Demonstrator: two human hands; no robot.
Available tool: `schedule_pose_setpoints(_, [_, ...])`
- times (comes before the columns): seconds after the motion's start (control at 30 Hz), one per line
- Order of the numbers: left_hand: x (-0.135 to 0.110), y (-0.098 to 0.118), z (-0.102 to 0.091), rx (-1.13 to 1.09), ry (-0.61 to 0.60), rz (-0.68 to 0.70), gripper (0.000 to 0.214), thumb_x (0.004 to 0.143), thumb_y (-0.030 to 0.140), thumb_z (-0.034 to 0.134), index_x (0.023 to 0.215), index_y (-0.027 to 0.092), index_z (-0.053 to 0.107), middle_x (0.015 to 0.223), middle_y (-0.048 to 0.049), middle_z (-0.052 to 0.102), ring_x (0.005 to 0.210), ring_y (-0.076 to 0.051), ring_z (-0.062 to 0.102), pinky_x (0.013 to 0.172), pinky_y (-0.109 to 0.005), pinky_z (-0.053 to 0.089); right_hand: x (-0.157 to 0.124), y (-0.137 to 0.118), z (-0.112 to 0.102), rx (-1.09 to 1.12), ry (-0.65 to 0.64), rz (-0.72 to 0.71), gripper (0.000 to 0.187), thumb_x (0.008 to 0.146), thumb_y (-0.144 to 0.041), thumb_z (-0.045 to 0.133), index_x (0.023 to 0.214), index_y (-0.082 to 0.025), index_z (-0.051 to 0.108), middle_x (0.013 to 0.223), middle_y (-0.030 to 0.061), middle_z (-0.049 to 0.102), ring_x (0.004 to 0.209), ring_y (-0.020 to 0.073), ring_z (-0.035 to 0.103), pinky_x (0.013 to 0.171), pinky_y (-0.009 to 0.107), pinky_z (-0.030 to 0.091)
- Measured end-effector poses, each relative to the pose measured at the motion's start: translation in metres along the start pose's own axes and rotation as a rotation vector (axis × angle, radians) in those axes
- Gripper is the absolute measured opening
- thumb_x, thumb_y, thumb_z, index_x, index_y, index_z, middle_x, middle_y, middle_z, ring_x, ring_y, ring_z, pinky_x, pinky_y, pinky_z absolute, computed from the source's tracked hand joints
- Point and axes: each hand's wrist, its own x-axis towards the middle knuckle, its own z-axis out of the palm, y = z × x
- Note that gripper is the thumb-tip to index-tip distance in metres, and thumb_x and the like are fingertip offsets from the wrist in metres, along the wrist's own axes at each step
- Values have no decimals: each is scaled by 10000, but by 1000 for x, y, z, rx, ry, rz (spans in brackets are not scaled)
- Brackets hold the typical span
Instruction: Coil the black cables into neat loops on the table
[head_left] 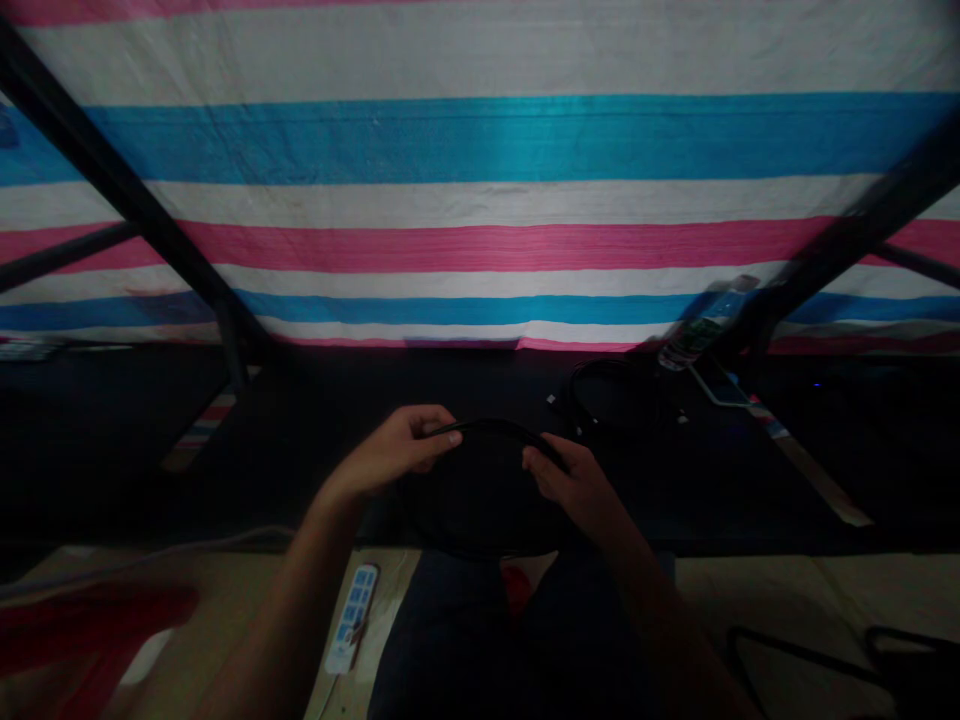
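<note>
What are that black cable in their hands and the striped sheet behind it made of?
The black cable looks like matte rubber or soft plastic, since it bends in a smooth curve between the left hand and right hand. The striped sheet looks like woven plastic tarpaulin, with fine weave lines and soft creases, though the dim light leaves that open.

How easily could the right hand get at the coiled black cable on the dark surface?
Probably easily: the right hand sits close to the coiled black cable, with nothing visible between them, though it grips a black cable loop.
</note>
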Motion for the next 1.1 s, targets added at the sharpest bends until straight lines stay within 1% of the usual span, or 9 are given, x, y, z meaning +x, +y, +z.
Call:
schedule_pose_setpoints(0.17, [12, -38, 6, -380, -9, -123, 384, 874, 529, 645, 777, 171, 543, 659, 0, 539, 498, -88, 473, 427, -185, 311, 10, 17, -1, 507, 47, 230, 464, 748, -553, 765, 690, -199, 471, 567, -93, 351, 441, 43, 266, 401, 205, 203])
schedule_pose_setpoints(0.33, [17, -64, 15, -738, -12, -167, 311, 898, 423, 654, 782, 158, 541, 625, 19, 509, 438, -45, 376, 397, -155, 277, 14, 34, -3, 671, 160, 318, 530, 644, -563, 843, 699, -196, 465, 573, -90, 398, 433, 34, 301, 385, 188, 222])
schedule_pose_setpoints(0.43, [22, -75, 19, -897, 95, -223, 212, 920, 335, 639, 854, 146, 569, 738, -20, 598, 511, -71, 501, 458, -170, 413, 14, 43, -2, 671, 244, 285, 541, 641, -556, 851, 709, -203, 447, 581, -89, 421, 434, 42, 345, 388, 188, 268])
schedule_pose_setpoints(0.6, [31, -82, 32, -1021, 345, -371, 311, 992, 423, 482, 897, 141, 571, 937, -146, 710, 718, -189, 698, 611, -290, 582, 13, 60, 7, 673, 409, 227, 508, 693, -583, 800, 770, -215, 459, 622, -71, 499, 445, 67, 436, 403, 214, 357])
schedule_pose_setpoints(0.7, [31, -85, 39, -1045, 371, -339, 228, 1002, 304, 446, 924, 135, 578, 1070, -193, 721, 850, -217, 734, 709, -313, 607, 10, 70, 12, 658, 469, 216, 489, 719, -580, 783, 815, -228, 458, 625, -76, 523, 401, 58, 411, 366, 204, 327])
schedule_pose_setpoints(0.8, [29, -87, 41, -1010, 407, -262, 39, 959, 187, 527, 947, 161, 553, 1157, -179, 713, 941, -225, 737, 783, -327, 612, 6, 74, 12, 654, 452, 193, 474, 724, -549, 793, 849, -239, 457, 574, -106, 478, 356, 36, 319, 332, 177, 249])
schedule_pose_setpoints(0.93, [25, -88, 40, -982, 338, -126, 191, 904, 183, 656, 981, 216, 484, 1228, -155, 694, 1058, -276, 714, 835, -418, 610, 3, 70, 5, 661, 449, 167, 483, 721, -511, 808, 1001, -256, 509, 538, -135, 397, 359, 32, 236, 327, 159, 191])
schedule_pose_setpoints(1.0, [25, -89, 41, -886, 297, -109, 249, 888, 240, 695, 1007, 223, 477, 1149, -143, 719, 938, -254, 740, 724, -359, 616, 3, 68, 1, 645, 437, 156, 517, 730, -488, 810, 1099, -256, 532, 536, -139, 372, 369, 34, 221, 334, 159, 186])
schedule_pose_setpoints(1.1, [29, -94, 48, -696, 352, -78, 284, 870, 358, 708, 977, 210, 489, 833, -51, 722, 587, -153, 670, 506, -233, 526, 5, 69, -1, 622, 457, 135, 526, 733, -451, 817, 1142, -229, 574, 527, -138, 353, 379, 35, 224, 345, 169, 193])
